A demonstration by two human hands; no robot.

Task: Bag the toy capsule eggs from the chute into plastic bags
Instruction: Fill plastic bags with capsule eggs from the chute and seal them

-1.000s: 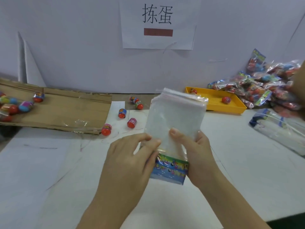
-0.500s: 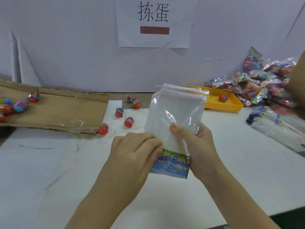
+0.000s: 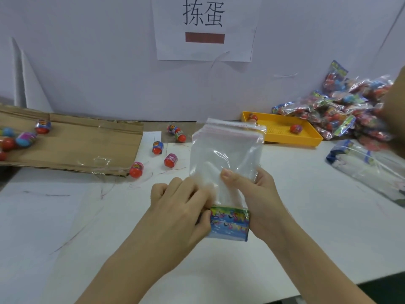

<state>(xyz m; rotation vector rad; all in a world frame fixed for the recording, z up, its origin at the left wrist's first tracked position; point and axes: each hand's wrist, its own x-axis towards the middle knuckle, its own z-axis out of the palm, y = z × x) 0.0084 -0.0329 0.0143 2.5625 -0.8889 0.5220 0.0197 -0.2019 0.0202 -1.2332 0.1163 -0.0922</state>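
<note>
I hold a stack of clear plastic bags (image 3: 225,154) upright over the white table, its colourful printed header card (image 3: 229,222) at the bottom. My right hand (image 3: 252,198) grips the stack from the right, thumb pressed on the front. My left hand (image 3: 179,207) has curled fingers pinching the stack's lower left edge. Several toy capsule eggs (image 3: 169,160) lie loose on the table behind the bags, and more eggs (image 3: 25,138) sit on the brown cardboard chute (image 3: 72,145) at the left.
A yellow tray (image 3: 282,132) with two eggs stands at the back right, beside a heap of filled bags (image 3: 341,110). A pack of unused bags (image 3: 368,165) lies at the right. A blurred part of another person shows at the right edge (image 3: 396,95). White wall behind.
My left hand's fingers have curled tighter over the stack's lower left edge and slid down toward the header card. The stack has stayed upright in my right hand.
</note>
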